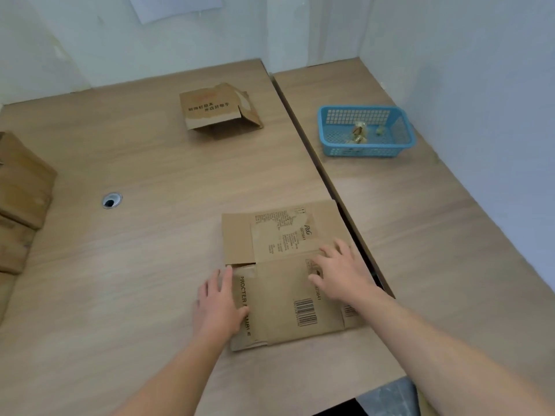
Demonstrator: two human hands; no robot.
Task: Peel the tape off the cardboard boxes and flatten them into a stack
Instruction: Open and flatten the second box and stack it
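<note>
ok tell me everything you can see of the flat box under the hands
The flat box is brown cardboard, collapsed and lying flat on the wood-look table near its right edge. Black print shows on it: PROCTER lettering, a P&G mark and a barcode, plus a pale torn patch. Its flaps lie spread at the near and far ends. The left hand rests on its left side and the right hand presses flat on its middle.

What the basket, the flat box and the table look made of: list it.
Basket: blue plastic, judging by its moulded lattice walls and slight sheen.
Flat box: brown cardboard, matte, with creased flaps, a printed barcode and torn surface paper.
Table: pale wood grain, matte; probably laminate rather than solid wood, but the look leaves that open.
</note>
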